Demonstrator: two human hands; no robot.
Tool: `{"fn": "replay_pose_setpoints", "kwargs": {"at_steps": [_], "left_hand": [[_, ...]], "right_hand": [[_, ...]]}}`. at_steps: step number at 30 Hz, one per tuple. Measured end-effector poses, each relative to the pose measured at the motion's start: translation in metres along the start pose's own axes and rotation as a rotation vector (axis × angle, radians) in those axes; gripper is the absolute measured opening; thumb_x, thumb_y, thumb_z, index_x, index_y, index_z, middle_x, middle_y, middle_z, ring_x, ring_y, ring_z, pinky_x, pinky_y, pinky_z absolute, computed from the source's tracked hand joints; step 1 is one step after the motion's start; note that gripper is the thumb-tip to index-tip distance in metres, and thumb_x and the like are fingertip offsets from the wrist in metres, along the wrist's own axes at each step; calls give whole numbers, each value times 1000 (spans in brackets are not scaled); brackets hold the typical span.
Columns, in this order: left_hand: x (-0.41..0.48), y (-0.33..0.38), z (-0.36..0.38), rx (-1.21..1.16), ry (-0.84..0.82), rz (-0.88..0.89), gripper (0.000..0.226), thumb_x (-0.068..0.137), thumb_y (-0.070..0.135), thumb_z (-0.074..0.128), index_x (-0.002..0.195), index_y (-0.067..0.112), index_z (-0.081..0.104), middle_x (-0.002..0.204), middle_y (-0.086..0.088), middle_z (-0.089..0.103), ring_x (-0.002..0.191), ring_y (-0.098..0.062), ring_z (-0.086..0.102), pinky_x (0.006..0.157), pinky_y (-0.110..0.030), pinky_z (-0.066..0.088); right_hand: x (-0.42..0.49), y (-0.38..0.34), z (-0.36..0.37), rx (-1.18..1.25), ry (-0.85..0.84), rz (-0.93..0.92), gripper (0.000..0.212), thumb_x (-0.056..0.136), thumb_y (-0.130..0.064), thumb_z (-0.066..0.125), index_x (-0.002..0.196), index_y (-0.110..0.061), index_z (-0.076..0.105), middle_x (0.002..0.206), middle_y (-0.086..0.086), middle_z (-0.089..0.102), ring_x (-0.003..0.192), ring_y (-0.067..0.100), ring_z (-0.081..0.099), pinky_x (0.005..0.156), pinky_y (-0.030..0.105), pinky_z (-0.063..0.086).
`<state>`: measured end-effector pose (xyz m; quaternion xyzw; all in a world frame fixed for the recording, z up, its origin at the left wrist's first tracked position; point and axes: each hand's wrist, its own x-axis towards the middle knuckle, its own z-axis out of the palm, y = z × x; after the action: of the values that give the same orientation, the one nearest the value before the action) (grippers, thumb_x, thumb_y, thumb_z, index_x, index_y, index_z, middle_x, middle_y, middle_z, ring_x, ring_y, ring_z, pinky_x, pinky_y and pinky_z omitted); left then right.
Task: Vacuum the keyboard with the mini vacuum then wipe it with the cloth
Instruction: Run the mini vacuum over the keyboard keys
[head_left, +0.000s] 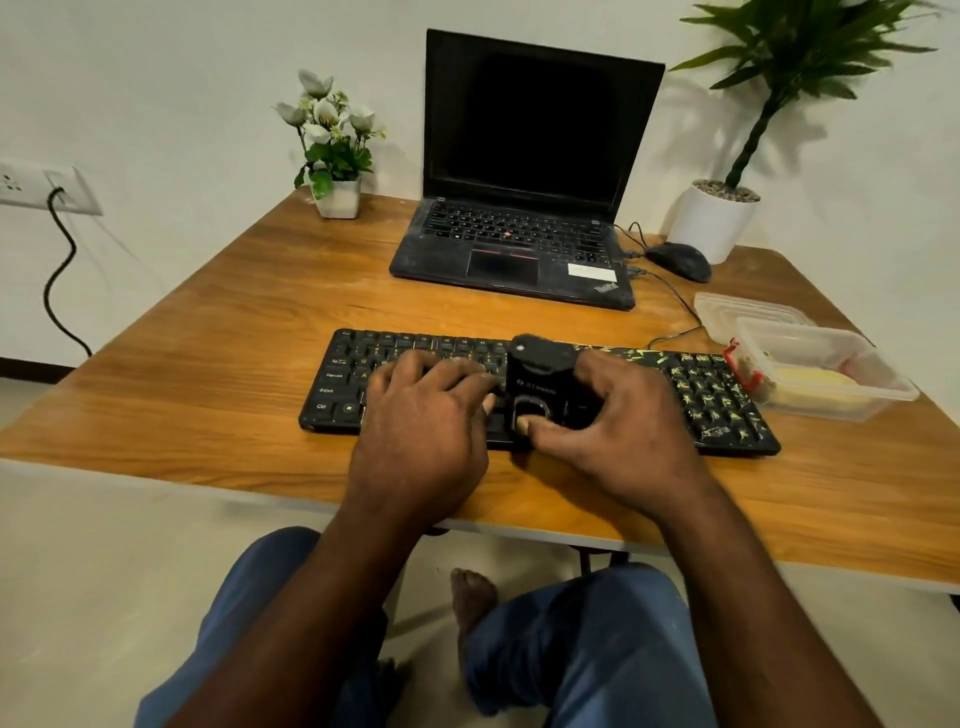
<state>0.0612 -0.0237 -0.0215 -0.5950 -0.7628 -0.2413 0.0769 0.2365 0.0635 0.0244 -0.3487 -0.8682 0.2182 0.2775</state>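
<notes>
Right hand (626, 423) grips mini vacuum (543, 371) on keyboard (340, 387).

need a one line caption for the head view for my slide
Right hand grips the mini vacuum on the black keyboard while the left hand rests on its keys.

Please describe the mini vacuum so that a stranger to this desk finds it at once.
On the wooden table, in front of the laptop, lies a long black keyboard. The mini vacuum stands on its middle, held by the right hand: the only rounded black block rising above the flat keys.
</notes>
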Motion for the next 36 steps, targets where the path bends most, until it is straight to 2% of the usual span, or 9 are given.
{"fn": "replay_pose_setpoints", "kwargs": {"at_steps": [3,8,12,17,22,27,29,33,36], "left_hand": [[0,0,-2,-20,1,-4,38,103,39,43,134,31,63,135,8,64,128,-23,45,104,-52,36],[1,1,-3,-19,-23,-12,37,105,39,43,137,32,60,140,10,60,130,-21,42,107,-51,34],[0,2,-6,-4,-39,-8,40,100,34,49,137,25,62,143,6,59,133,-23,41,111,-51,33],[0,2,-6,-24,-24,-15,38,105,39,42,139,32,59,142,11,58,134,-21,40,109,-50,33],[0,0,-4,-3,4,-1,38,101,35,46,132,26,66,136,9,63,128,-22,46,105,-49,36],[-1,2,-6,-3,-1,-11,37,102,36,46,132,26,65,138,8,61,130,-20,43,107,-47,32],[-1,2,-6,-11,3,-11,38,100,33,49,131,22,67,137,6,62,130,-20,42,109,-47,31],[-1,1,-5,-36,21,-14,37,104,39,45,133,29,64,139,10,61,128,-19,43,106,-47,32],[-1,0,-4,-32,16,-9,40,101,38,41,131,29,65,137,11,62,127,-19,43,106,-47,33]], "right_hand": [[0,3,-25,143,-221,36,46,72,-29,91,114,-24,72,104,-12,72,97,5,69,83,30,61],[22,-4,-25,-64,-74,-41,48,76,-30,89,120,-23,71,104,-12,68,98,7,64,79,20,51],[32,-10,-32,-63,-426,-53,42,74,-30,90,112,-31,73,100,-16,68,94,1,64,74,18,52],[43,-12,-36,-93,-254,-58,49,76,-29,89,122,-29,71,108,-15,69,101,2,63,85,25,54],[46,-15,-41,-23,-487,-44,42,75,-28,90,114,-31,74,103,-17,72,95,1,66,82,24,56],[54,-21,-35,-104,-423,-66,40,76,-28,89,112,-32,73,101,-15,71,93,2,66,86,37,59],[53,-21,-38,-66,-544,-48,36,75,-29,90,108,-30,75,100,-12,73,91,5,68,83,36,59],[49,-17,-36,-99,-388,-76,42,76,-32,88,115,-27,71,102,-14,70,98,4,66,85,30,57],[44,-14,-38,-24,-492,-52,38,76,-27,90,110,-27,73,97,-13,73,92,3,69,76,22,56]]}}
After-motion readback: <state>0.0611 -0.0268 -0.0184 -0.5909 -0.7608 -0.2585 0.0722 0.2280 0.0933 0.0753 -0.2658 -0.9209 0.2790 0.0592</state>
